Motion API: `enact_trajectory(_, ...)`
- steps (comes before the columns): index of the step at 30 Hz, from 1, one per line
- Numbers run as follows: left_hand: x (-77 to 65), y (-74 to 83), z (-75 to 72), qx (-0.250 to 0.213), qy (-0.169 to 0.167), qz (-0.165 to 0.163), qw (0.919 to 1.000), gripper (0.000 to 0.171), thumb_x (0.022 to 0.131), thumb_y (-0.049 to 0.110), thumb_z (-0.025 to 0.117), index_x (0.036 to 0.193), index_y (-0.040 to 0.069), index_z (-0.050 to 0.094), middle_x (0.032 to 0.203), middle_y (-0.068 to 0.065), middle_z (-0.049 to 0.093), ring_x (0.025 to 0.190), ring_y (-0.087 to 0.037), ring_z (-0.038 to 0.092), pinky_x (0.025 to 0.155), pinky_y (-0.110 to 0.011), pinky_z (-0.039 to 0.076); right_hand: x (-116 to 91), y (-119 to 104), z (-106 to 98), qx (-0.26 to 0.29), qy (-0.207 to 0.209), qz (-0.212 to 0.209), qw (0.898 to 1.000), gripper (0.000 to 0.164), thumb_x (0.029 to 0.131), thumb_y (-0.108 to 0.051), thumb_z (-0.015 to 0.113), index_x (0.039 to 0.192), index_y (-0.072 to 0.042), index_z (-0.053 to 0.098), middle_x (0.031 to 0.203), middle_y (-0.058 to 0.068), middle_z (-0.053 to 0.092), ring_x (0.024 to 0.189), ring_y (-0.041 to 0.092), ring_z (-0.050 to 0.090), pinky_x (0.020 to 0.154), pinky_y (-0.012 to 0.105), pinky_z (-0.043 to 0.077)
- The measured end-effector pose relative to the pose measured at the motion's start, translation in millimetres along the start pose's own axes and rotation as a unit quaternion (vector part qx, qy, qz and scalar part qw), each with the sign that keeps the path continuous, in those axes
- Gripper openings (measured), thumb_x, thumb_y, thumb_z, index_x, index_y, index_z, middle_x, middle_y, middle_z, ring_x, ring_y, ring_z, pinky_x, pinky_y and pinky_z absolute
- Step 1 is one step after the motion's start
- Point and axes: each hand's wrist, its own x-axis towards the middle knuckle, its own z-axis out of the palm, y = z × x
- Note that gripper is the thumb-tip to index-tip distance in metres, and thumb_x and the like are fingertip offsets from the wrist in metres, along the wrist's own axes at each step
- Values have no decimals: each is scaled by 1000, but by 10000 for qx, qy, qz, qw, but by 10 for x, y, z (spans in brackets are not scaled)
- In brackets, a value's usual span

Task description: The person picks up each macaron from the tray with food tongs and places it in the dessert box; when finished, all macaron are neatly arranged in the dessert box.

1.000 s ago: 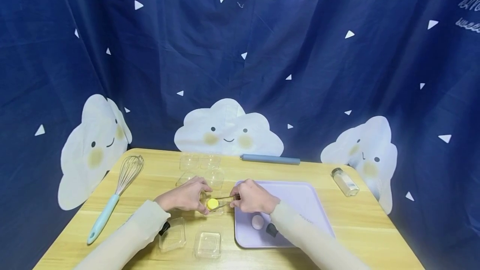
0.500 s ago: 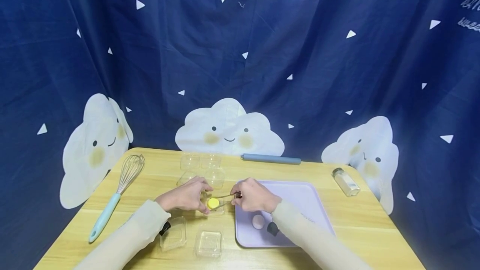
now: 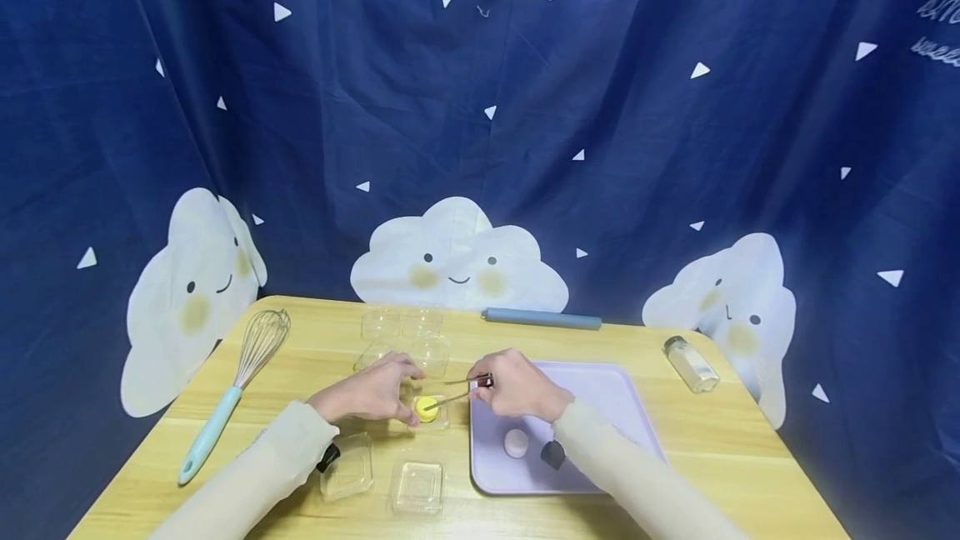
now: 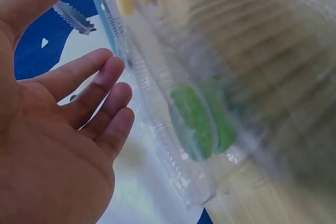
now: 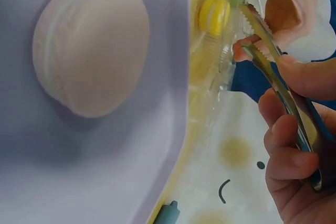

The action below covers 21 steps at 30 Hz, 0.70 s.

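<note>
My left hand (image 3: 372,390), thumb and fingers spread, is around the near end of a clear plastic box (image 3: 441,421). In the box sits a yellow macaron (image 5: 214,15). A green macaron (image 4: 194,119) lies in another part of the clear plastic, beside my left fingers in the left wrist view. My right hand (image 3: 517,388) grips metal tongs (image 5: 262,30) with serrated tips. Those tips stand apart with nothing between them; one overlaps the yellow macaron in the head view. A pale pink macaron (image 5: 94,45) lies on the lilac tray (image 3: 585,382), near my right wrist.
Two small clear containers, a left one (image 3: 348,467) and a right one (image 3: 417,486), stand at the front. Clear cups (image 3: 401,323) are further back. A whisk (image 3: 228,398) lies left, a blue-grey rolling pin (image 3: 540,317) at the back, a dark-capped jar (image 3: 690,363) right.
My right hand has drawn back to the right and the tongs have spread, their tips leaving the sides of the yellow macaron. My left hand has stayed in place.
</note>
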Motion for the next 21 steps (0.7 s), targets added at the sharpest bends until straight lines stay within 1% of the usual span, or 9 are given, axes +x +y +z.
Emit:
enact_trajectory(3,-17,11,-36,-110,166,12,9998,79,70,34,91,136,4,61,139,-13,58,132,-35,50,113,-64,41,-34,17,-40,-22,229,-26,9997,16,85,-18,78,98,-8,78,85,-3,76,70,-1,59,63,12,50)
enact_trajectory(7,-78,43,-118,-91,436,87,9990,77,70,33,91,136,3,61,137,-12,59,131,-35,51,112,-63,42,-77,63,-93,62,494,38,9988,17,85,-18,78,100,-9,78,86,-2,77,70,-2,60,63,12,51)
enact_trajectory(10,-144,61,-183,-161,598,59,9981,78,71,34,91,136,5,61,137,-10,60,130,-33,52,112,-60,44,-114,102,-130,173,641,202,9976,17,86,-19,79,101,-12,77,85,-3,76,70,-2,61,63,14,52)
enact_trajectory(13,-210,61,-238,-226,765,83,9968,79,71,39,90,137,7,61,136,-8,61,127,-33,55,109,-59,48,-160,152,-163,210,809,336,9959,18,86,-20,79,102,-11,77,86,-2,76,73,0,64,65,16,54)
enact_trajectory(14,-234,55,-254,-246,826,74,9963,79,71,39,90,137,8,60,136,-8,61,127,-33,55,108,-58,48,-178,163,-177,237,862,395,9952,19,86,-19,79,102,-10,77,87,-1,77,74,1,65,66,17,55)
enact_trajectory(17,-317,27,-292,-192,1011,188,9945,79,73,41,89,138,7,60,134,-10,62,123,-34,57,104,-58,50,-231,216,-199,259,1026,504,9931,18,86,-18,80,102,-9,77,90,2,78,76,3,68,69,19,57)
enact_trajectory(21,-473,-8,-336,-279,1215,249,9919,75,75,41,88,136,8,60,130,-11,63,119,-35,58,99,-56,53,-318,279,-226,262,1176,683,9904,16,86,-18,80,101,-13,77,91,1,79,77,3,69,71,21,58)
